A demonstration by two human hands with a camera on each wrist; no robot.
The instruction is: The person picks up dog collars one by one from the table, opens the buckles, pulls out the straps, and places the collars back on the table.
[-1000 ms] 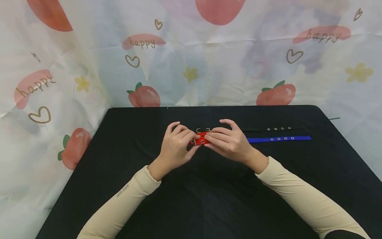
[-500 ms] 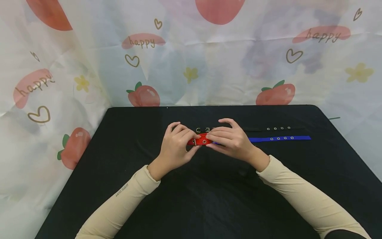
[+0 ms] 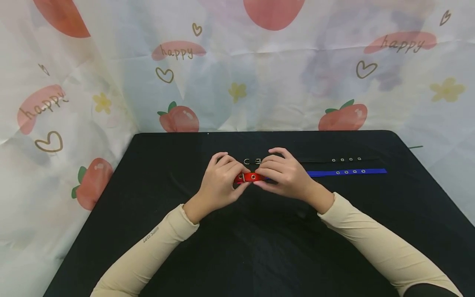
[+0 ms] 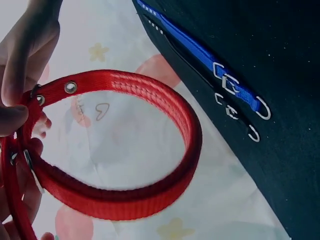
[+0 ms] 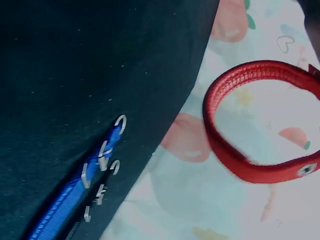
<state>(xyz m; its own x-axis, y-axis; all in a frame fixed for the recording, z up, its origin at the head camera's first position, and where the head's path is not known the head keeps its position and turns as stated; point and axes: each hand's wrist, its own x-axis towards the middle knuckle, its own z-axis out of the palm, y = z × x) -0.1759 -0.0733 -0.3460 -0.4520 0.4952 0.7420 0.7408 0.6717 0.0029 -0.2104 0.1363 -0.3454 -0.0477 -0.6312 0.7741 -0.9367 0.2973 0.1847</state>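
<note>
A red collar [image 3: 253, 177] with metal eyelets is held up above the table, bent into a loop. My left hand [image 3: 222, 179] pinches it near the buckle, and my right hand [image 3: 285, 175] grips it from the other side. In the left wrist view the collar [image 4: 125, 205] is a wide ring, its strap running through the metal buckle, with fingers around that overlap. The right wrist view shows part of the same red collar [image 5: 260, 175]; the fingers there are mostly out of frame. Fingers hide some of the buckle in the head view.
Behind my right hand a blue collar [image 3: 350, 172] lies stretched out on the black-covered table [image 3: 237, 247]. Parallel and farther back lies a thin black collar [image 3: 315, 161], its buckle and D-ring to the left. A printed white cloth [image 3: 274, 82] hangs behind the table.
The red collar has tilted, so its far upper part no longer shows above the front band. My right hand has shifted slightly; the black collar's buckle shows more fully.
</note>
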